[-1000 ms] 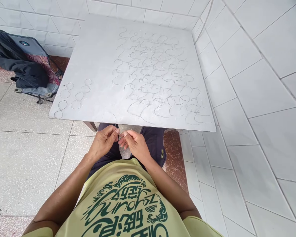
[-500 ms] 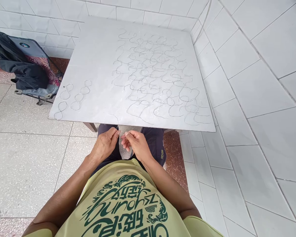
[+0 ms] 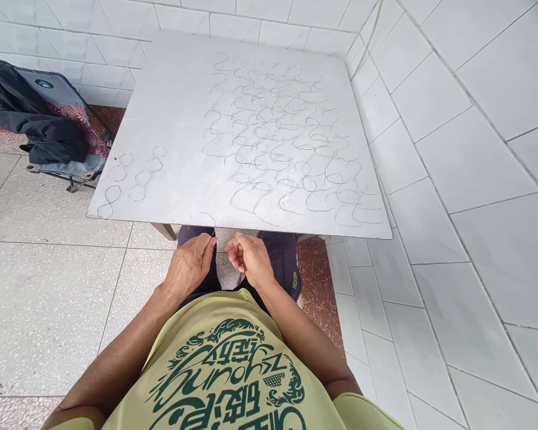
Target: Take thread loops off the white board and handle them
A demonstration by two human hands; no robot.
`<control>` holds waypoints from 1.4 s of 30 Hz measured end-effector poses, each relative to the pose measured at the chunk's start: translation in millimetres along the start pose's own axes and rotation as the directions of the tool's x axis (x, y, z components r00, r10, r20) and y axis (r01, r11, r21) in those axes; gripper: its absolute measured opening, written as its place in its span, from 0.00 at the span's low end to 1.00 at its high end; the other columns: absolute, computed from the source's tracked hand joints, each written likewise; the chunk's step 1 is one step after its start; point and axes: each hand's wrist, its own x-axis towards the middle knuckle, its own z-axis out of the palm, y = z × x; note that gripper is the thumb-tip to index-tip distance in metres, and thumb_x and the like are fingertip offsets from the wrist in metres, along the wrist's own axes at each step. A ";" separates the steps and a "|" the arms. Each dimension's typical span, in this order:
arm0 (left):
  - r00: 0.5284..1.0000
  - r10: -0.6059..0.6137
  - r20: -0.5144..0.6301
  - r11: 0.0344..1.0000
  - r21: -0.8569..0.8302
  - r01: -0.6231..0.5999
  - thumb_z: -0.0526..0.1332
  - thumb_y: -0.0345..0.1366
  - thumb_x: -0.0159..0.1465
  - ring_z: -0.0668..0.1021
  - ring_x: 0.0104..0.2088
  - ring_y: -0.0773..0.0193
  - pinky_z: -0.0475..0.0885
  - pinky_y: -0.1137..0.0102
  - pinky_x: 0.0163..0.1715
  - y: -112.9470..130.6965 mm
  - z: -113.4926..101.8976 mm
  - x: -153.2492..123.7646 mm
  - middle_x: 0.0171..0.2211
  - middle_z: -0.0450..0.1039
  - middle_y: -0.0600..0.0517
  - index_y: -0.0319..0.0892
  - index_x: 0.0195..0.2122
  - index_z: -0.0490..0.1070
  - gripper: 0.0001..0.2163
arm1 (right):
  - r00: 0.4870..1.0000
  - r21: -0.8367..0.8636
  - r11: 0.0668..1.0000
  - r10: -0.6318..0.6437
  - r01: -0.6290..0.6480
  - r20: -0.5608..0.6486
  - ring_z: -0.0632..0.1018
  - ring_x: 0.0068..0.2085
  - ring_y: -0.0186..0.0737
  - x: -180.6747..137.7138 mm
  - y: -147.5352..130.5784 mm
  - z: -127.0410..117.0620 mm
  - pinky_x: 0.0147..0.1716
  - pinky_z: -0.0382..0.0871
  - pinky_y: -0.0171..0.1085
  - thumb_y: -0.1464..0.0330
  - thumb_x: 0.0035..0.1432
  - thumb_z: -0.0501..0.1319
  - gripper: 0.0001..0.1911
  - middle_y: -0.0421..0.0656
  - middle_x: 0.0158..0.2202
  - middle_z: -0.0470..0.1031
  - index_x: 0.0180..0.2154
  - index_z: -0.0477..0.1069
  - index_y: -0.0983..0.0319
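Observation:
My left hand is just in front of the table's near edge, thumb and forefinger pinched on a thin wire. The wire arches up from these fingertips over the edge of the white tabletop. A short gap to the right, my right hand is closed in a pinch with its fingers curled. Whatever lies between those fingertips is too fine to make out. Loose curved wires cover the middle and right of the tabletop. At its left front lie several looped, figure-eight wire pieces.
A folding chair with dark cloth on it stands left of the table. White tiled walls run close along the right side and the back. Below the table edge are my legs.
My right hand has shifted slightly right, widening the gap between the hands. My left hand has moved slightly left and down, still pinching the wire, whose arch sits a little lower.

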 end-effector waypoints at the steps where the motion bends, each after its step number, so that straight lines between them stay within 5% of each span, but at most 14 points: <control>1: 1.000 -0.011 -0.008 1.000 0.001 0.011 0.51 0.39 0.77 0.59 0.23 0.64 0.53 0.67 0.27 0.1 1.0 -0.9 0.23 0.53 0.57 0.46 0.30 0.54 0.15 | 1.000 0.024 1.000 0.011 -0.011 -0.001 0.63 0.15 0.29 0.5 0.4 0.9 0.13 0.47 0.30 0.54 0.60 0.61 0.21 0.40 0.17 0.69 0.26 0.75 0.64; 8: 0.989 -0.150 0.005 0.984 -0.097 0.150 0.51 0.42 0.77 0.60 0.22 0.66 0.55 0.68 0.26 -4.0 -8.7 4.3 0.22 0.57 0.58 0.46 0.31 0.56 0.15 | 0.991 -0.013 0.998 -0.066 0.068 0.113 0.66 0.17 0.31 -6.9 -3.0 -0.9 0.14 0.49 0.31 0.43 0.66 0.58 0.31 0.41 0.19 0.72 0.33 0.78 0.65; 12: 0.989 -0.141 0.040 0.990 -0.004 0.141 0.52 0.42 0.76 0.59 0.21 0.65 0.53 0.67 0.26 -4.7 -29.9 22.4 0.21 0.55 0.58 0.46 0.30 0.56 0.15 | 0.983 -0.124 0.981 -0.129 0.146 0.132 0.68 0.20 0.32 -14.4 -0.2 -17.9 0.16 0.53 0.31 0.38 0.67 0.52 0.37 0.42 0.21 0.73 0.36 0.79 0.64; 19: 0.984 -0.104 0.143 0.990 0.106 0.089 0.52 0.41 0.75 0.66 0.21 0.61 0.53 0.66 0.26 -13.0 -64.5 63.1 0.20 0.60 0.56 0.47 0.31 0.59 0.13 | 0.971 -0.338 0.920 -0.231 0.198 -0.062 0.68 0.20 0.34 -9.2 26.7 -72.0 0.18 0.55 0.33 0.39 0.66 0.55 0.34 0.41 0.21 0.72 0.35 0.77 0.64; 27: 0.968 -0.101 0.231 0.988 0.136 0.070 0.53 0.41 0.73 0.75 0.27 0.58 0.62 0.66 0.31 -40.0 -101.4 159.4 0.22 0.68 0.53 0.46 0.29 0.62 0.13 | 0.874 -0.651 0.732 -0.435 0.203 -0.217 0.72 0.22 0.40 18.0 66.9 -136.5 0.24 0.62 0.36 0.41 0.68 0.52 0.33 0.41 0.21 0.72 0.35 0.76 0.62; 34: 0.927 -0.113 0.357 0.946 0.324 -0.010 0.52 0.43 0.71 0.75 0.30 0.54 0.63 0.63 0.32 -57.9 -76.2 196.3 0.28 0.73 0.46 0.46 0.27 0.62 0.15 | 0.837 -0.835 0.523 -0.525 0.172 -0.156 0.78 0.26 0.43 20.7 74.0 -133.9 0.31 0.65 0.37 0.49 0.73 0.48 0.29 0.44 0.24 0.78 0.34 0.78 0.60; 42: 0.857 -0.173 0.485 0.928 0.372 -0.023 0.54 0.44 0.68 0.76 0.32 0.54 0.65 0.64 0.32 -67.3 -65.1 218.1 0.34 0.78 0.41 0.44 0.26 0.65 0.15 | 0.839 -0.882 0.447 -0.529 0.150 -0.125 0.80 0.29 0.44 21.6 70.2 -131.4 0.33 0.66 0.37 0.51 0.74 0.46 0.30 0.48 0.30 0.82 0.34 0.78 0.60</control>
